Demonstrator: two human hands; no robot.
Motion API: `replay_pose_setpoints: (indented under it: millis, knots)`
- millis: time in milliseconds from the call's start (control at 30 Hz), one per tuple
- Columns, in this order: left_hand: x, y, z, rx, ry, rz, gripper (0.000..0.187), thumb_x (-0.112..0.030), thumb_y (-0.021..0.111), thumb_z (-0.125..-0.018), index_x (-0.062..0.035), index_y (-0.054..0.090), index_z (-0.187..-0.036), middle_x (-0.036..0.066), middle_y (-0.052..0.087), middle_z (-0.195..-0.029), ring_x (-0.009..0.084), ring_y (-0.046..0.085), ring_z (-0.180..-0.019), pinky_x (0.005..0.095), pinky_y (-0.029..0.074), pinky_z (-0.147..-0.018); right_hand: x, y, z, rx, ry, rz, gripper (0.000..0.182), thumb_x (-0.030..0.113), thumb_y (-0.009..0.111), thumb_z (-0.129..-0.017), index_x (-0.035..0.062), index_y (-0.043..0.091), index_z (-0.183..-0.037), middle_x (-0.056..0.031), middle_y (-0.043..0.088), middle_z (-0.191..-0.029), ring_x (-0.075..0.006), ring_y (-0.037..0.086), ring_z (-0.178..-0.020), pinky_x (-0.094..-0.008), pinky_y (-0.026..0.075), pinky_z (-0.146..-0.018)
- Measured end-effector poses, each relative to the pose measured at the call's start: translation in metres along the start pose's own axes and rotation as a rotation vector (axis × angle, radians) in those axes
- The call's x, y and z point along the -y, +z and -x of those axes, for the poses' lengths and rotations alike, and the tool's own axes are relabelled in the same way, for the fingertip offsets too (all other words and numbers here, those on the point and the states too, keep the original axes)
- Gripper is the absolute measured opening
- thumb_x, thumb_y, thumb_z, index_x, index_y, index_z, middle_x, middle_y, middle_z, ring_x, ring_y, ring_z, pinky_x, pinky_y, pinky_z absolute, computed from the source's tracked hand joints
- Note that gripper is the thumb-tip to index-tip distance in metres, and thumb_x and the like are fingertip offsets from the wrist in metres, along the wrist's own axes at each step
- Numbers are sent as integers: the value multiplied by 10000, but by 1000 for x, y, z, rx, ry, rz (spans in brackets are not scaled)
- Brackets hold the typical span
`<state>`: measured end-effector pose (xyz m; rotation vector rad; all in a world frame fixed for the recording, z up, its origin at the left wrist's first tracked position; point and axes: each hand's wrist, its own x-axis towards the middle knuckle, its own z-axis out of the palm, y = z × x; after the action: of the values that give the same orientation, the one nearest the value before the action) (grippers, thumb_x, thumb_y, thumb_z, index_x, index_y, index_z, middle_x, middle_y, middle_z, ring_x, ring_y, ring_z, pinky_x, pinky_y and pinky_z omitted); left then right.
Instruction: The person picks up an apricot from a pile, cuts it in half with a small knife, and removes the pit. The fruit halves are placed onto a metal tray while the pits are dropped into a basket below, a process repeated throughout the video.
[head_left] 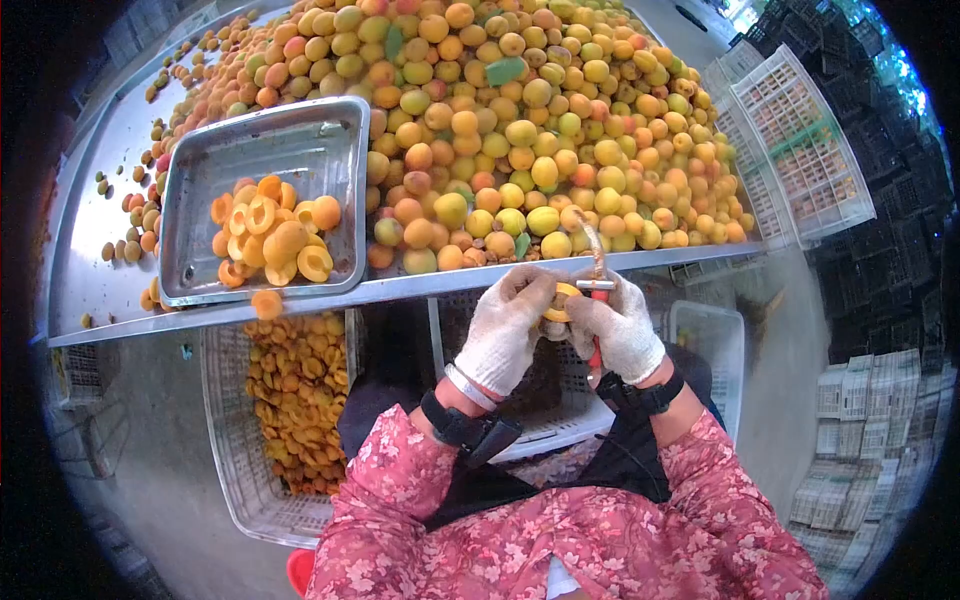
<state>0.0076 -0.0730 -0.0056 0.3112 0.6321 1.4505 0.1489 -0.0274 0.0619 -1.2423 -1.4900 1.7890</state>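
- While both gloved hands meet just on the body's side of the metal table (420, 287), the opened apricot (560, 301) lies between them, immediately left of the red-handled tool (597, 350).
- Pinching the apricot from its left side, the left hand (505, 325) has its fingers curled inward; the right hand (622, 322) grips the tool and brings its thumb against the fruit's right side.
- Lengthwise, the tool runs roughly away from the body, its curved end towards the apricot heap (600, 180); the fruit's own long axis is too covered to tell.
- Both hands touch the fruit, so neither is clearly nearer.
- Off to the left, the steel tray (266, 107) of cut pieces (285, 240) sits on the table, nearer the left hand.
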Motion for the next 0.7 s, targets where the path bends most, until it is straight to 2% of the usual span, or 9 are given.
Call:
replay_pose_setpoints:
  millis: [67,133,200,333,433,567,633,667,700]
  knots:
    - [-4,5,3,19,61,-173,265,-170,641,-918,-9,561,-1112,76,627,-993,128,612,-830,256,520,-674,-6,4,-2,-43,-11,-37,177,119,645,-890,17,621,-1033,-13,601,-665,-74,511,-456,-225,396,-416]
    - [-8,10,6,42,121,-344,288,-146,660,-900,-2,559,-1128,71,625,-1001,120,609,-846,255,522,-699,-17,10,-9,-231,-138,-238,138,130,626,-901,27,631,-993,-5,585,-625,-79,504,-438,-227,394,-408]
    - [-12,11,10,33,88,-413,348,-87,720,-827,2,583,-1134,55,627,-1039,114,586,-954,254,493,-841,-10,0,-3,-152,-55,-228,146,124,596,-910,18,616,-1009,-22,604,-670,-86,524,-462,-226,408,-415]
    - [-19,12,13,97,81,-387,347,-72,724,-821,3,584,-1129,58,624,-1056,115,585,-956,266,487,-867,-12,-5,-5,0,81,-361,146,135,563,-927,16,607,-997,-29,610,-702,-94,526,-470,-223,405,-413]
    - [-15,10,10,96,194,-513,346,-65,721,-820,7,582,-1129,60,618,-1069,113,584,-961,262,494,-861,-16,-3,-6,3,131,-491,143,148,565,-934,19,604,-981,-22,592,-685,-88,499,-453,-228,386,-401]
    - [-15,15,11,70,122,-442,358,-85,706,-841,6,579,-1163,59,615,-1073,110,586,-955,250,513,-810,3,2,2,-133,94,-276,120,171,599,-932,59,612,-972,6,561,-616,-91,499,-443,-239,394,-407]
    - [-14,17,10,55,88,-423,359,-97,698,-853,5,578,-1176,59,614,-1073,108,585,-949,246,517,-791,5,0,-2,-263,-229,-229,113,168,584,-950,67,597,-999,4,566,-625,-96,513,-463,-238,391,-422]
    - [-13,15,10,52,87,-443,362,-110,684,-872,3,569,-1196,54,618,-1031,102,589,-878,244,509,-742,5,2,-9,-405,-343,-286,117,172,579,-961,70,593,-1015,-4,579,-650,-102,537,-492,-242,403,-438]
    - [-13,15,10,48,87,-465,365,-122,669,-891,2,560,-1216,49,622,-988,96,592,-807,242,501,-693,17,1,-5,-314,-450,-285,136,187,587,-962,72,593,-1036,-16,601,-698,-110,574,-542,-244,446,-474]
